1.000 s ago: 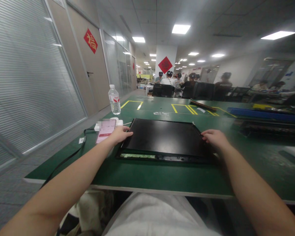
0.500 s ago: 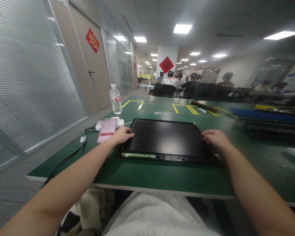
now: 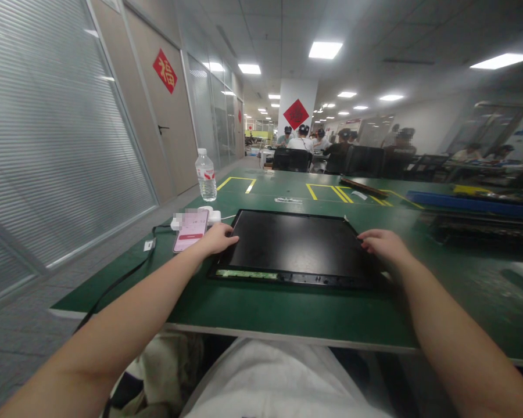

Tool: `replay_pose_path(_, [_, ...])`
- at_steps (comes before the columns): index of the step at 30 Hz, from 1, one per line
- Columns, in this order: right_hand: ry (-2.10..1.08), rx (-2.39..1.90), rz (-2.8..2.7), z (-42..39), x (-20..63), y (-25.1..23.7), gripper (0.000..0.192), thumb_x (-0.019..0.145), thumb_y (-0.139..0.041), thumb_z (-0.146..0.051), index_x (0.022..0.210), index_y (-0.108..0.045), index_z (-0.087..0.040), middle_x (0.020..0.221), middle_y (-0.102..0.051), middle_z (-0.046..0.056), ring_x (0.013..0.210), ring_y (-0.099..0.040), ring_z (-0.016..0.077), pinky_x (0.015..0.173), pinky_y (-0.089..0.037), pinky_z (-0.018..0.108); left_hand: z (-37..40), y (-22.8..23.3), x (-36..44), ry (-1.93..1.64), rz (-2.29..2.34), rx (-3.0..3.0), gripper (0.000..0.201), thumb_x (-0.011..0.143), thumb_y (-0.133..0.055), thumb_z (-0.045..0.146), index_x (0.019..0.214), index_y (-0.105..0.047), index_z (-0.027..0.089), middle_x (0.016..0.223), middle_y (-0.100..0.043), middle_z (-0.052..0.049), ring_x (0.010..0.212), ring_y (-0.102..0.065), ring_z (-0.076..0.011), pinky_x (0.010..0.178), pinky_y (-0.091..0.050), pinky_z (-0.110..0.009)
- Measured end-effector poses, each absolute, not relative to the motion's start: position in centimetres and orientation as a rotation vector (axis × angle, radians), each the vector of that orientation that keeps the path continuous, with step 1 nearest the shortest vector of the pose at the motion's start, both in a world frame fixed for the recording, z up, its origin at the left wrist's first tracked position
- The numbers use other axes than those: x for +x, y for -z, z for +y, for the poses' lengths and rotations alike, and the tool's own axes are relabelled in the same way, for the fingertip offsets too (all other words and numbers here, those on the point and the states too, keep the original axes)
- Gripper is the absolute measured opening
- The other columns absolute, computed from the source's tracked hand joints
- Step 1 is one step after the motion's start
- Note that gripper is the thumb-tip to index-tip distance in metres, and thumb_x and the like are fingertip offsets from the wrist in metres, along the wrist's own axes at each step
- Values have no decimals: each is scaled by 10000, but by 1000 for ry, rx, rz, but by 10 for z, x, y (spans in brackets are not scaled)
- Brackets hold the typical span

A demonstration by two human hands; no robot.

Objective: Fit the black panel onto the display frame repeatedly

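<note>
A black display panel lies face up in front of me, with a green circuit strip along the left part of its near edge. My left hand grips the panel's left edge, thumb over the rim and fingers partly hidden. On the opposite side my right hand pinches the right edge between thumb and fingers. Just left of my left hand a phone with a lit pink screen rests against a white adapter.
A water bottle stands at the back left of the green table. Yellow tape marks run across its far part. To the right lie a dark bar and a long blue piece. Several people sit at farther tables.
The view has shifted very slightly. Both hands and the display panel keep the same places relative to each other.
</note>
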State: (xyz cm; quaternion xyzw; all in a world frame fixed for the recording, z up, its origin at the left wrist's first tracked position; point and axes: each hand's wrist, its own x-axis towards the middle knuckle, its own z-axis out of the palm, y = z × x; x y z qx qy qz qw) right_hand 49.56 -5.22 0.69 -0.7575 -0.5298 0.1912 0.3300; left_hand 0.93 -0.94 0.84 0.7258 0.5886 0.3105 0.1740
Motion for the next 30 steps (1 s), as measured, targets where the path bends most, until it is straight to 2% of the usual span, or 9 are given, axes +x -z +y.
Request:
replay_pose_path(15, [-496, -1975, -1347, -49, 498, -4, 307, 672, -598, -156, 923, -773, -175, 775, -752, 63, 591, -640, 155, 607, -495, 249, -13, -13, 8, -881, 1654, 1989, 154, 539, -782, 369, 572, -706, 240, 634, -688, -46, 733, -654, -280, 667, -470, -314])
replay_pose_path(18, [-498, -1982, -1358, -47, 501, -2, 317, 675, -583, -151, 928, -773, -175, 777, -750, 60, 591, -641, 151, 609, -494, 246, -13, -14, 7, -830, 1682, 2020, 147, 591, -741, 375, 603, -723, 229, 634, -692, -49, 705, -650, -268, 665, -466, -312])
replay_pose_path(22, [-500, -1978, -1356, -48, 500, -3, 330, 676, -577, -144, 936, -776, -176, 797, -755, 60, 598, -641, 150, 618, -497, 250, -10, -15, 6, -762, 1682, 2074, 155, 661, -604, 284, 647, -745, 220, 716, -733, -70, 749, -662, -275, 714, -472, -322])
replay_pose_path(27, [-504, -1963, -1351, -51, 495, -7, 314, 673, -564, -126, 899, -778, -169, 757, -741, 59, 575, -625, 141, 608, -491, 246, -9, -15, 6, -813, 1653, 1969, 210, 530, -563, 146, 585, -744, 236, 706, -745, -71, 820, -674, -306, 787, -492, -338])
replay_pose_path(30, [-510, -1956, -1348, -51, 496, -7, 321, 663, -566, -127, 903, -775, -172, 757, -742, 56, 582, -633, 146, 605, -493, 246, -10, -15, 7, -846, 1634, 1954, 233, 509, -561, 126, 577, -752, 243, 711, -747, -72, 820, -676, -311, 806, -501, -352])
